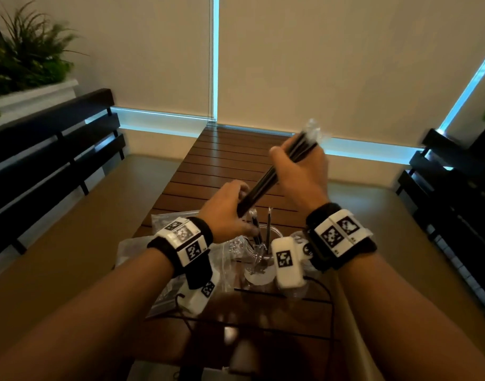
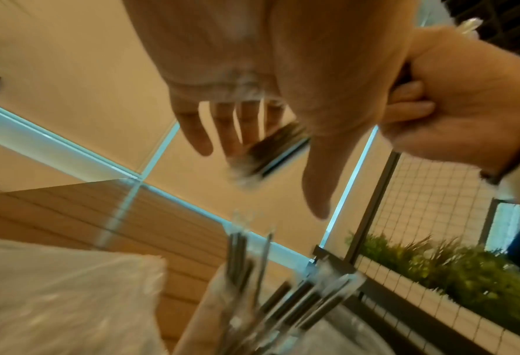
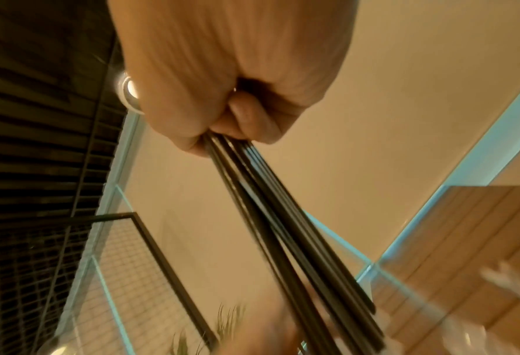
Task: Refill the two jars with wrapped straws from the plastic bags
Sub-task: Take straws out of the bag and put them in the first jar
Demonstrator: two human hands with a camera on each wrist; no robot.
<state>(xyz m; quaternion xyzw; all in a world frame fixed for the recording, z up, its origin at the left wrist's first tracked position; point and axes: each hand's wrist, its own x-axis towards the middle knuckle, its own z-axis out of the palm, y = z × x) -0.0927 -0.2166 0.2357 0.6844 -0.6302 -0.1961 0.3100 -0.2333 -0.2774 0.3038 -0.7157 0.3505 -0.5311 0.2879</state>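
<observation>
At the table's [image 1: 236, 149] near edge, one clear jar [image 1: 259, 251] holds about three straws beside plastic bags [image 1: 225, 257]. Above it, the right hand [image 1: 299, 171] clenches a bundle [image 1: 266, 180]; the left hand [image 1: 225, 213], fingers loosely extended, steadies its lower end. Best aligned, then lowered upright.

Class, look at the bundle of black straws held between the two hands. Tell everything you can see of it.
The bundle of thin black straws in clear plastic wrappers slants in the air above the clear jar, upper end far and right. The right hand grips its upper part, crinkled wrapper ends sticking out past the fist. The left hand touches its lower end with fairly straight fingers; whether it grips is unclear. The straws fan slightly apart lower down.
</observation>
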